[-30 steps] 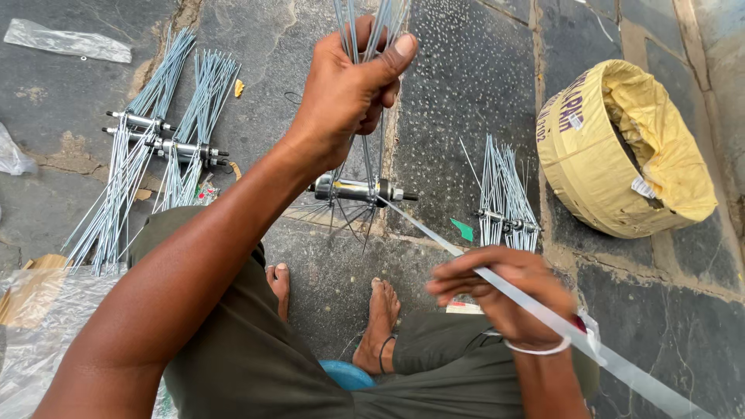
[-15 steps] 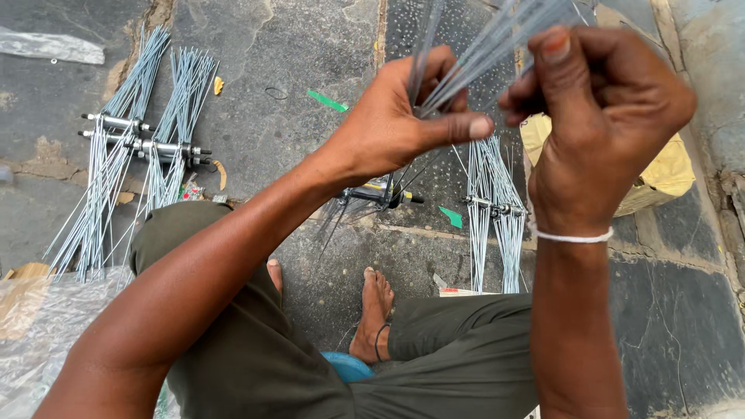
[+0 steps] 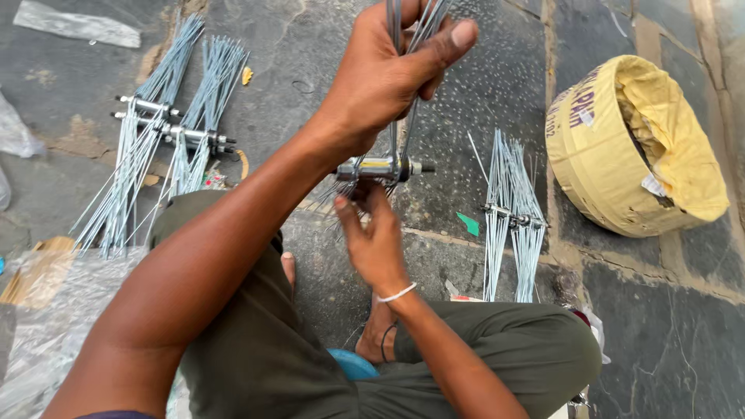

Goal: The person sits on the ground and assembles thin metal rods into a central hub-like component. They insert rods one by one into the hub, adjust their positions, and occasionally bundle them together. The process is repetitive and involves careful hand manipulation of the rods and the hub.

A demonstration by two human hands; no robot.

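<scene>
Left hand (image 3: pixel 388 77) raised high at top of frame, arm stretched up from lower left, fingers and thumb clamped shut around a gathered bunch of spokes (image 3: pixel 397 23). The wheel hub (image 3: pixel 380 167) hangs below that fist on the spokes, above the stone floor (image 3: pixel 310 46), roughly centre frame in front of the knees. Right hand (image 3: pixel 376 240) comes up from below, wrist with a white band, fingers loosely spread and curled upward, fingertips (image 3: pixel 343 206) at the hub's underside and the short spoke ends there; whether they actually pinch a spoke, cannot tell

Handling guess: hub looks like solid metal, smallish but dense, smooth barrel likely slippery; best held at the barrel or axle ends. Spokes thin steel wire, springy, light, bend if forced, sharp-ish tips; grip them as a bundle, not singly

Around: finished spoked hubs (image 3: pixel 167 132) lying at left, another spoked hub (image 3: pixel 512 217) at right, yellow wrapped roll (image 3: pixel 613 140) far right, clear plastic sheet (image 3: pixel 46 310) lower left, olive trousers (image 3: pixel 264 341), bare foot (image 3: pixel 380 334) below
</scene>
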